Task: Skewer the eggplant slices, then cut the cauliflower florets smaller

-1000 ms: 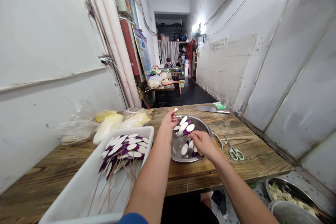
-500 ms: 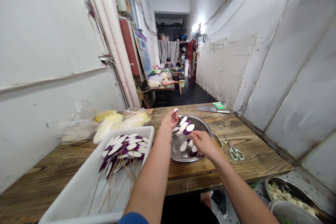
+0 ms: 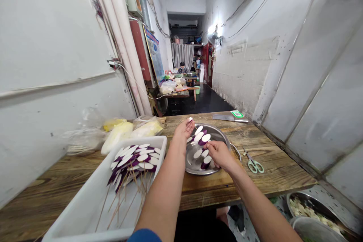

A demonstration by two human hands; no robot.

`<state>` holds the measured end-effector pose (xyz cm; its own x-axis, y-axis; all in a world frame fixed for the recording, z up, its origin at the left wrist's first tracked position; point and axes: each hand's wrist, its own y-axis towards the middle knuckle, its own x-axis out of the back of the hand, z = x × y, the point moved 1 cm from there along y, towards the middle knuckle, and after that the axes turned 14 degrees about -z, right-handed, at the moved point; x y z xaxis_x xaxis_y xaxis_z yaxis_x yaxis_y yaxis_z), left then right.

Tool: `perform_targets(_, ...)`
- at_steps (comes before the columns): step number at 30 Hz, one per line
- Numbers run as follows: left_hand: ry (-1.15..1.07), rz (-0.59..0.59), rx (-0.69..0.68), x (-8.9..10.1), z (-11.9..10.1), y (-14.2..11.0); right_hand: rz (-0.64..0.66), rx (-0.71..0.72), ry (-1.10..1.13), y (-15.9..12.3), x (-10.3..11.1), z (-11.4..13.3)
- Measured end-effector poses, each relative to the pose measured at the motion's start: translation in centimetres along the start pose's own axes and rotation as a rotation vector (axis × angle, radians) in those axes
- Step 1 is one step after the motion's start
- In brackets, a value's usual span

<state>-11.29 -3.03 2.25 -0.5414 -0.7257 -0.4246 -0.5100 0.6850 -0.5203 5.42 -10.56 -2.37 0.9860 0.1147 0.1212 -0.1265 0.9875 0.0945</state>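
Head camera: your left hand (image 3: 185,129) is raised over the far left part of the metal basin (image 3: 220,133), and its thumb and fingertips pinch a small white slice (image 3: 190,120), the other fingers loosely bent. Your right hand (image 3: 219,154) is closed over the basin's right side, thumb and forefinger pinching the near end of a skewer row of three eggplant pieces (image 3: 199,136), white-faced and purple-skinned. These slant away from your fingers toward your left hand, above the basin floor; the stick itself is mostly hidden, so you cannot tell exactly how it sits in your grip. Below, loose slices (image 3: 197,154) lie in the basin, some nearly under your right hand.

Left of your left forearm stands a white tray (image 3: 85,204), holding a heap of filled skewers (image 3: 134,159), eggplant ends together at the far side and bare sticks pointing back toward you. Beyond it, plastic bags (image 3: 146,127) with pale and yellow contents rest against the wall side of the wooden table (image 3: 279,170). Right of the basin, well apart from your hand, lie green-handled scissors (image 3: 255,165); farther off, a broad knife (image 3: 224,117) lies beside a green card (image 3: 237,114). On the floor at lower right you have a bowl of pale pieces (image 3: 312,213), and far down the room a person (image 3: 182,69) sits behind another table
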Motion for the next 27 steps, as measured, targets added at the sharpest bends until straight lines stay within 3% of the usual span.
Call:
perform_targets(14, -0.024, 0.002, -0.033, -0.08, 0.20, 0.49, 0.032, -0.015, 0.000, 0.15, -0.07, -0.12)
perform_targets(27, 0.086, 0.033, -0.103, -0.08, 0.32, 0.33, 0.014, -0.025, -0.019, 0.17, -0.06, 0.06)
